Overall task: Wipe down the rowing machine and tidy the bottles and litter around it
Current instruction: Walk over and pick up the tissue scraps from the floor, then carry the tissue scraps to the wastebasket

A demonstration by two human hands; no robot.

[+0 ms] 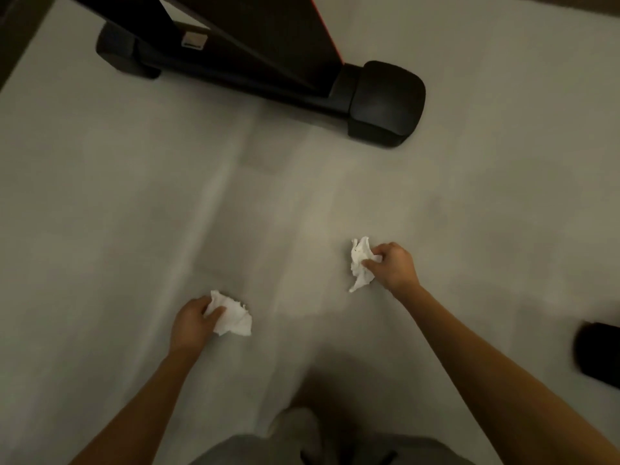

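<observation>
Both arms reach down over a pale floor. My left hand (193, 318) grips a crumpled white tissue (235, 318) at the lower middle. My right hand (392, 265) pinches a second crumpled white tissue (359, 261) further right and a little farther away. The black base of the rowing machine (255, 52) fills the top of the view, its stabiliser bar ending in a rounded black foot (385, 102) at the right and another foot (120, 50) at the left. No bottles are in view.
A dark object (597, 352) sits at the right edge of the floor. My grey-clad leg and pale shoe (295, 422) are at the bottom centre. A dark wall or edge (16, 35) runs along the top left corner.
</observation>
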